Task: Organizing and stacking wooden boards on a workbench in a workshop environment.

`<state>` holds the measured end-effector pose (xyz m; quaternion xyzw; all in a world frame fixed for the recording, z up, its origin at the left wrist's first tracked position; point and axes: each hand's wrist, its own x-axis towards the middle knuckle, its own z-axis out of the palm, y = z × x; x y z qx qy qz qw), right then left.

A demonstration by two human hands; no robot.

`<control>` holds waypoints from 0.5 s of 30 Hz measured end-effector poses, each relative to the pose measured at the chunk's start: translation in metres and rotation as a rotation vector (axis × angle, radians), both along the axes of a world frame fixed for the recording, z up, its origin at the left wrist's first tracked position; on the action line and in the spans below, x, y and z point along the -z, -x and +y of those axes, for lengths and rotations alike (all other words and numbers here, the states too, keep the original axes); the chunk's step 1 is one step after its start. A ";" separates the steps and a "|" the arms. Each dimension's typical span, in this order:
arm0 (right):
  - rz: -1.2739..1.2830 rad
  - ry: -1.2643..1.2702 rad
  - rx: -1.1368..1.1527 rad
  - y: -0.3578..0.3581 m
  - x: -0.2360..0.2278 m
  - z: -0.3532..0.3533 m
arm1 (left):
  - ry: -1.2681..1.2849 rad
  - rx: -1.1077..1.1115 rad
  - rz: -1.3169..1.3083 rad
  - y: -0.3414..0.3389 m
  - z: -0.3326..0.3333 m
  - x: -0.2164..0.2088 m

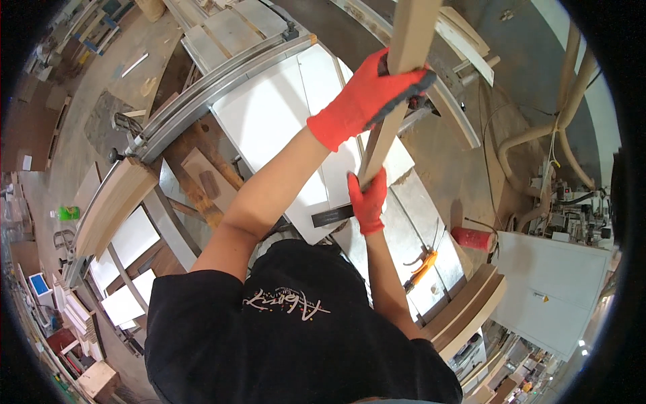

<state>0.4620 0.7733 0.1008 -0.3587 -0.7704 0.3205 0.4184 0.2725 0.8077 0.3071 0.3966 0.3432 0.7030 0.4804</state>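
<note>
Timber (pixel 412 34), one long, pale, squared length, slants over the right-hand part of the white tabletop (pixel 259 101), its upper end running out of sight beyond the tabletop's far edge. The left hand (pixel 370 95), in a red glove with a dark palm, is wrapped around the timber over the tabletop's far right part, clamped on it. The right hand (pixel 369 205), also gloved in red, grips the timber's lower end nearer the tabletop's near edge, thumb and fingers closed on either side of it. Just left of that glove, a black strip (pixel 332 216) overlaps the tabletop. A metal rail (pixel 215 84) borders the tabletop on its left, and beyond it, farther left, pale curved boards (pixel 118 209) are stacked. A grey metal surface (pixel 420 219) adjoins the tabletop at the near right, bearing an orange-handled tool (pixel 424 268). Well to the right of the tabletop are a red cylinder (pixel 471 238) and a white cabinet (pixel 545 283).
</note>
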 end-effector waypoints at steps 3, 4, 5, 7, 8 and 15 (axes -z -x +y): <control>0.043 0.208 0.041 -0.016 -0.005 -0.026 | 0.041 0.032 -0.126 0.017 0.020 0.014; 0.044 0.201 0.040 -0.019 -0.006 -0.030 | 0.095 0.066 -0.210 0.023 0.031 0.031; -0.040 0.197 0.059 -0.021 -0.006 -0.032 | 0.148 0.097 -0.293 0.030 0.043 0.053; -0.122 0.179 0.058 -0.016 -0.009 -0.030 | 0.190 -0.340 -0.030 0.042 0.066 0.120; -0.206 0.229 0.055 -0.014 -0.010 -0.029 | 0.224 -0.453 0.078 0.049 0.073 0.149; -0.455 0.164 0.092 0.006 0.023 -0.009 | 0.536 -0.506 0.341 0.074 0.091 0.241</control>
